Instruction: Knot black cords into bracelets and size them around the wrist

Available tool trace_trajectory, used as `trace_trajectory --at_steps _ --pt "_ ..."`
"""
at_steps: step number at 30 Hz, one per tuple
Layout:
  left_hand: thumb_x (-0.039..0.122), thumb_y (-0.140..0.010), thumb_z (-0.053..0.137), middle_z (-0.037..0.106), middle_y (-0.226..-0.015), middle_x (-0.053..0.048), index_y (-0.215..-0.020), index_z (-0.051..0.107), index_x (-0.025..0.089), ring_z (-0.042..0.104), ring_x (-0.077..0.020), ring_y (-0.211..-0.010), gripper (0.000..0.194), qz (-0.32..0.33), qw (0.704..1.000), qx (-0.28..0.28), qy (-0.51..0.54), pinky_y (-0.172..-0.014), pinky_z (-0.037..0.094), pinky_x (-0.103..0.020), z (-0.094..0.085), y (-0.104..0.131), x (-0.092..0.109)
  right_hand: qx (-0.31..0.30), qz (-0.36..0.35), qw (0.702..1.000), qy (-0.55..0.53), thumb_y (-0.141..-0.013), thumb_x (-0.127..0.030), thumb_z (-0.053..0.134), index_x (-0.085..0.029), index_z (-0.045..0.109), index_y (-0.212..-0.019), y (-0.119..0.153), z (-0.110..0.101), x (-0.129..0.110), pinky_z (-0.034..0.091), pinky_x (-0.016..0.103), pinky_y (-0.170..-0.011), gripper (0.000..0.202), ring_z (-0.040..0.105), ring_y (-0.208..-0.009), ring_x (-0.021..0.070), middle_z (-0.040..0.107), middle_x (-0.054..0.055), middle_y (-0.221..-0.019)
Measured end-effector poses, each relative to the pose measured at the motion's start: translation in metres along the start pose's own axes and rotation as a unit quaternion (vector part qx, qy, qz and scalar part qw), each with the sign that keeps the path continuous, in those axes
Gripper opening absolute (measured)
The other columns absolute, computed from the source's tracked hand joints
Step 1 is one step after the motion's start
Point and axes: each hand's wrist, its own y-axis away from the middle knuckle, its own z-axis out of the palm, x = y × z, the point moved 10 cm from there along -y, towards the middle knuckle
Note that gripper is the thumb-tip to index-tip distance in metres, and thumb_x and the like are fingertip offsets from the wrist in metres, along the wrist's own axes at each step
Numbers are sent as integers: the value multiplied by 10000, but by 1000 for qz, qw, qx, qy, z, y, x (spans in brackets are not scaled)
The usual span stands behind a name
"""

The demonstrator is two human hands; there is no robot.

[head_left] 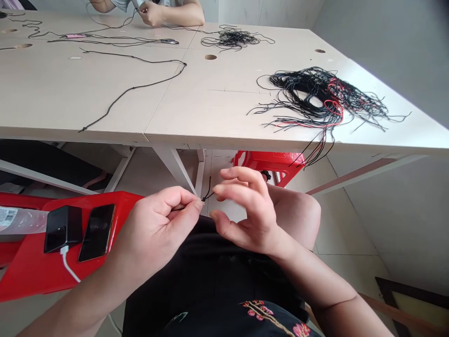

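"So, what does the left hand (171,217) have?"

"A thin black cord (204,200), pinched between thumb and forefinger above the lap, with a small knot just beyond the fingertips and short ends sticking out."

"And the right hand (247,210)?"

"Open, its fingers spread and curved, right beside those ends. I can't tell whether a fingertip touches one."

"What lies on the table (196,110)?"

"A big bundle of black cords (298,100) with red strands, some hanging over the near edge. Further left, one knotted cord (133,88) lies in a bend. Across from us, another person's hand (152,13) is near a cord, close to a looser black tangle (233,38)."

"Beside the left forearm?"

"A red plastic stool (31,274) bearing a smartphone (97,232), a black device with a white cable (70,267) and a clear bottle (26,221)."
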Motion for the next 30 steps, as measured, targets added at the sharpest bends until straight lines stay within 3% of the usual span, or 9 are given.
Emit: trace_trajectory --at_steps 2,5,8,12,17,21,24,26,30 --pt "367 -814 571 635 -639 24 -747 664 215 563 -109 -560 191 15 1000 -2 -2 -439 419 -157 1 1 3 -29 -31 998 37 -802 -106 586 -271 545 -1088 -1 6 -8 566 330 -790 333 600 -946 166 501 97 -1213" --pt "343 -830 556 638 -638 27 -803 686 232 608 -128 -628 174 35 999 -1 -7 -458 435 -156 1 3 6 -51 -37 997 46 -834 -112 556 -237 569 -1032 -4 12 -11 571 289 -752 235 625 -860 149 606 80 -1027" --pt "298 -835 554 670 -700 29 -849 695 240 626 -130 -664 153 61 998 10 -14 -492 458 -157 -1 7 11 -36 -19 998 52 -830 -109 555 -208 591 -960 -8 10 -10 561 256 -686 167 628 -762 136 645 54 -845" --pt "267 -835 555 702 -801 29 -858 690 235 631 -119 -668 141 92 995 24 -23 -496 460 -153 -1 9 17 -10 -9 996 88 -815 -102 535 -227 584 -904 -9 8 -11 546 257 -628 162 621 -702 133 661 33 -793" --pt "266 -849 539 692 -785 29 -813 676 229 614 -107 -644 146 91 996 21 -8 -472 434 -153 0 9 19 9 -19 994 112 -785 -64 507 -219 583 -804 -13 7 -16 534 230 -596 174 619 -645 117 666 9 -709" --pt "304 -852 542 650 -685 26 -799 666 226 566 -98 -580 156 54 998 -12 37 -485 438 -166 4 8 13 -8 86 996 6 -746 -68 521 -186 603 -724 -14 8 3 514 217 -547 145 611 -587 103 670 11 -665" --pt "341 -855 530 538 -537 32 -781 660 219 437 -79 -439 193 12 995 -44 87 -396 363 -182 9 7 3 -47 219 965 -141 -776 -159 559 -171 626 -731 -5 17 30 487 212 -485 81 593 -543 100 649 4 -631" --pt "354 -851 525 475 -495 36 -790 663 213 352 -71 -394 207 -11 993 -51 109 -349 290 -191 10 6 -3 -66 249 947 -191 -809 -226 575 -163 639 -769 -1 20 36 482 209 -478 98 585 -548 97 638 8 -645" --pt "363 -828 544 428 -483 41 -765 653 205 320 -70 -395 203 -30 993 -41 110 -343 260 -192 10 4 -6 -70 171 975 -123 -819 -214 610 -195 630 -1030 -8 8 24 473 203 -478 213 529 -539 51 646 55 -1000"
